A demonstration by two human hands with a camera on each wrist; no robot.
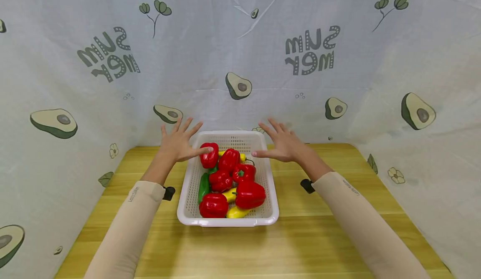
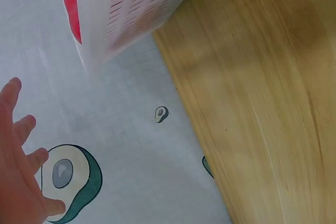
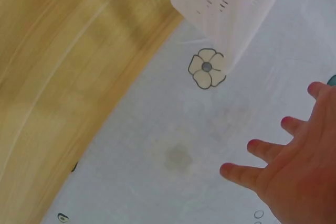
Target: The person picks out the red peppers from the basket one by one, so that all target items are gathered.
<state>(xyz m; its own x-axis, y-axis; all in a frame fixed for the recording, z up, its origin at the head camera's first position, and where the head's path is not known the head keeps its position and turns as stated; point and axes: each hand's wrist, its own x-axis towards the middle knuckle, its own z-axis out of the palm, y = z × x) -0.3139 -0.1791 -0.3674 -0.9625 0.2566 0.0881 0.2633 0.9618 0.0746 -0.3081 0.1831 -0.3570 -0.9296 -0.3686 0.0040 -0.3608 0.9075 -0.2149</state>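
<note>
A white plastic basket (image 1: 273,206) with slotted walls stands on the wooden table. Inside lie several red bell peppers (image 1: 250,194), some yellow peppers (image 1: 237,212) and a long green vegetable (image 1: 204,186). My left hand (image 1: 178,144) is spread out above the basket's far left side, its thumb overlapping a red pepper in the head view. Over the far right side, my right hand (image 1: 284,145) has its fingers spread too, thumb pointing inward over the rim. Neither hand holds anything. Both wrist views show straight, separated fingers, with the basket wall (image 2: 142,9) beyond.
The light wooden table (image 1: 240,249) extends around the basket. A pale curtain (image 1: 240,41) printed with avocados and flowers hangs behind the table and along both sides. Each wrist wears a small black camera mount (image 1: 307,186).
</note>
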